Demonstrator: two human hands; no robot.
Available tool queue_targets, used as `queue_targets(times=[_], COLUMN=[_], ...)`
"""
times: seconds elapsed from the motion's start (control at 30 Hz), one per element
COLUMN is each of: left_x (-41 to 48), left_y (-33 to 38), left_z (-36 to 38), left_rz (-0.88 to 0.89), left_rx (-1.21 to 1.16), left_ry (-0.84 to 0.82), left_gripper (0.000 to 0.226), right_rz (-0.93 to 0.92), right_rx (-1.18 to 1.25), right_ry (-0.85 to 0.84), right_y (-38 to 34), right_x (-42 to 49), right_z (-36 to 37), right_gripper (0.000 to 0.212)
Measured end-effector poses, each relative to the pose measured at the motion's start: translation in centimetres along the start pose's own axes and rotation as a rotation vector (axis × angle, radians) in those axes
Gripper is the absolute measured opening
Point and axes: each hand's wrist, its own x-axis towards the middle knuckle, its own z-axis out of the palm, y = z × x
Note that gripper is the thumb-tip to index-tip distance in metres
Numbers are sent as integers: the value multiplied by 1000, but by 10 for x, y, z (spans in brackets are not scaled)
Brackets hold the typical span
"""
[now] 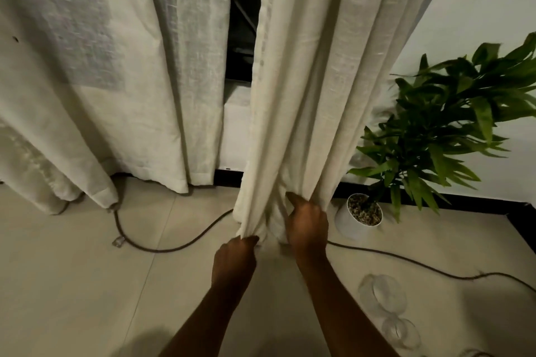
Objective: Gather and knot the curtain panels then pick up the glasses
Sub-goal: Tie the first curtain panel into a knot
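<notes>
A cream right curtain panel [313, 81] hangs from the top of the view to the floor, its lower end bunched together. My left hand [233, 261] pinches the bottom hem at its left corner. My right hand [307, 223] grips a gathered fold of the same panel a little higher and to the right. The left curtain panel [116, 66] hangs loose and untouched. Two clear drinking glasses [383, 295] [401, 330] lie on the floor tiles at the lower right, apart from both hands.
A dark cable [174, 246] snakes across the beige floor under the curtains and past the glasses. A potted green plant in a white pot [345, 223] stands right of the gathered panel, against the white wall [478, 23]. A dark window gap [243, 23] shows between the panels.
</notes>
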Motion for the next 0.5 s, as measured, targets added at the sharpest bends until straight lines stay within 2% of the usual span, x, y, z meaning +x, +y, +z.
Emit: queue_targets(times=[0.1, 0.17, 0.2, 0.27, 0.33, 0.43, 0.5], left_x=[-35, -51, -53, -53, -49, -38, -35], left_y=[-18, -27, -28, -23, -18, -20, -31], left_z=[25, 43, 45, 40, 43, 61, 80], left_rz=[-68, -32, -29, -56, -44, 40, 27], left_rx=[26, 64, 56, 60, 63, 134, 145], left_ry=[-113, -94, -91, -110, -104, -40, -63], left_gripper=[39, 47, 47, 41, 34, 36, 44], right_rz=[115, 126, 72, -25, -45, -19, 42], right_rx=[-38, -13, -12, -41, 12, 11, 13], right_ry=[-101, -151, -125, -20, 72, 81, -24], right_y=[28, 37, 38, 31, 23, 20, 45], right_x=[-47, -66, -69, -69, -67, -66, -69], right_z=[32, 48, 54, 58, 62, 74, 107], right_gripper=[32, 32, 34, 21, 31, 40, 32])
